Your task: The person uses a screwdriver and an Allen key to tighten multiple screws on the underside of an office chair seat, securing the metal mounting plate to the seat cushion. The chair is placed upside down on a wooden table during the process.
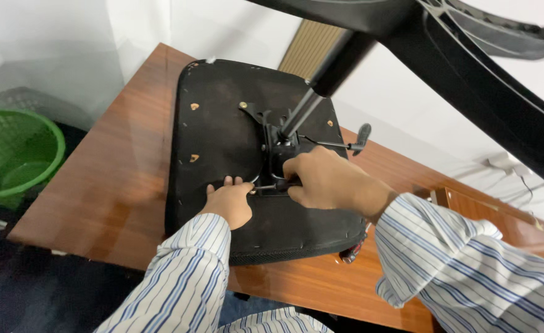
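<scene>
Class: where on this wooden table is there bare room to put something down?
Free: the table left of the upturned seat, toward the green basket, and the front strip. Crowded: the seat's middle, where left hand and right hand work.

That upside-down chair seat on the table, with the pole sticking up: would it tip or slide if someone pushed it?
The chair seat lies flat and broad on the wooden table, so it probably would not tip easily. The gas-lift pole and base overhead likely make it top-heavy once lifted. The table looks glossy, so it might slide; the left hand presses on it while the right hand grips a tool.
</scene>
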